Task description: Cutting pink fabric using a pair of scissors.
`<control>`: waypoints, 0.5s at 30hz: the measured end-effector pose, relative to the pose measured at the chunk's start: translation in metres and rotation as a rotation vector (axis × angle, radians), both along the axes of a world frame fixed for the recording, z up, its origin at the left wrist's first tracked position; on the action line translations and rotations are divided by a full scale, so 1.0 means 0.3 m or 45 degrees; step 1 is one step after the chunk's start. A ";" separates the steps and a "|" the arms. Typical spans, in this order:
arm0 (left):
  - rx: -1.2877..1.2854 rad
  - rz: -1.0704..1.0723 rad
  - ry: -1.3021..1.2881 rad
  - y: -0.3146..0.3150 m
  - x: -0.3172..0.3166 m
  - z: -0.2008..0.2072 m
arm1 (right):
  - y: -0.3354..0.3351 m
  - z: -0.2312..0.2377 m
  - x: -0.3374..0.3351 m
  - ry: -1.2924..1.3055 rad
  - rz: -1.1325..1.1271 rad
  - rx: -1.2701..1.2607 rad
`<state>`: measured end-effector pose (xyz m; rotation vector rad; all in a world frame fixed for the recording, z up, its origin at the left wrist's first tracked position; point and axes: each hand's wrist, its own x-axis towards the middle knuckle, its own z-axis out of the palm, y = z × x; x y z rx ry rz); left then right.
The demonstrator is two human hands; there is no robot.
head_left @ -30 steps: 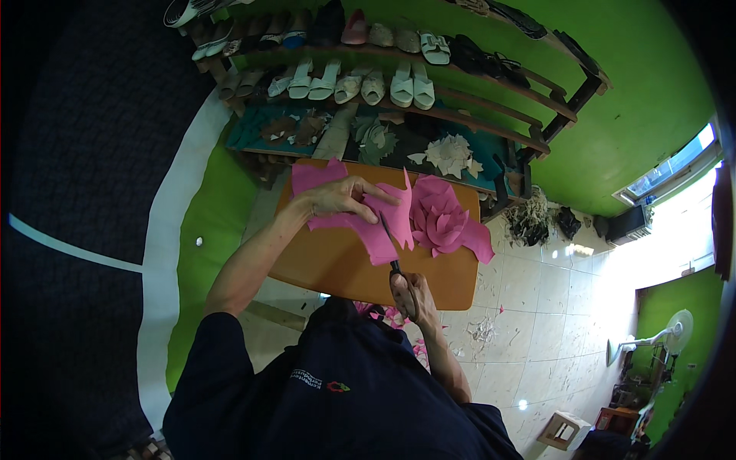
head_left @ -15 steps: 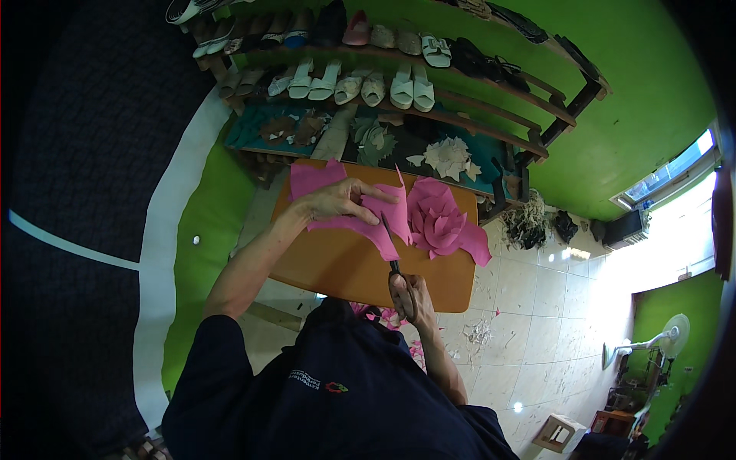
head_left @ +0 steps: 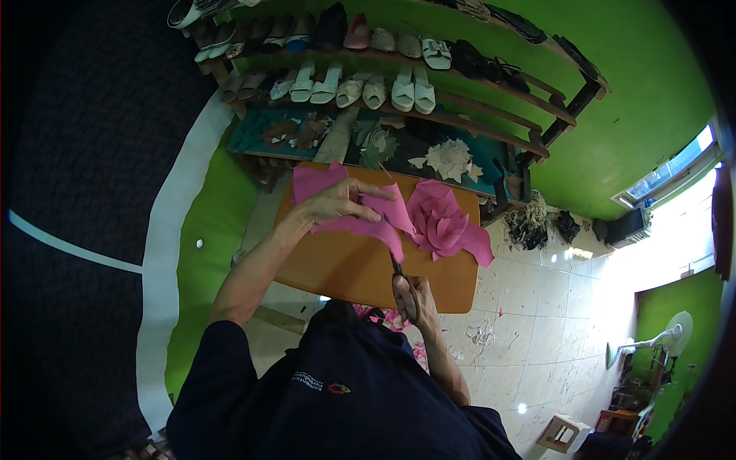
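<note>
My left hand (head_left: 341, 204) grips a pink sheet of leather-like material (head_left: 314, 181), its thumb and forefinger spread across it above the table. A narrow tail of the sheet hangs toward my right hand (head_left: 415, 297). That hand is closed around the handles of dark scissors (head_left: 396, 267), which point away from me into the sheet's lower right part. Most of the blades are hidden or too blurred to make out. Right of the sheet, a heap of cut pink pieces (head_left: 441, 228) lies in overlapping layers on the orange-brown table (head_left: 330, 261).
Beyond the table, a wooden rack holds rows of shoes and sandals (head_left: 413, 90). On its lowest shelf lie cream cut pieces (head_left: 450, 159) and greenish ones (head_left: 375, 144). Scraps (head_left: 481, 333) litter the tiled floor. A white fan (head_left: 675, 333) stands far right.
The scissors' blade, which showed over the sheet before, is now mostly out of sight. The sheet's right edge has shifted and tilted a little; both hands stay nearly in place.
</note>
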<state>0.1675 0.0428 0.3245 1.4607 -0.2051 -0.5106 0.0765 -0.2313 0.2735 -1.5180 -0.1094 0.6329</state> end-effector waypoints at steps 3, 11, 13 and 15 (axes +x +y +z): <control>0.042 -0.016 -0.037 -0.004 -0.008 -0.003 | 0.005 0.026 0.004 0.021 0.024 0.045; -0.032 -0.053 -0.084 -0.022 -0.035 0.000 | 0.008 0.018 0.004 0.056 0.025 0.051; -0.060 -0.015 -0.021 -0.031 -0.045 0.008 | 0.007 0.011 0.003 0.063 0.015 0.022; -0.090 -0.014 -0.040 -0.037 -0.047 0.008 | 0.007 -0.005 0.004 0.070 0.000 -0.006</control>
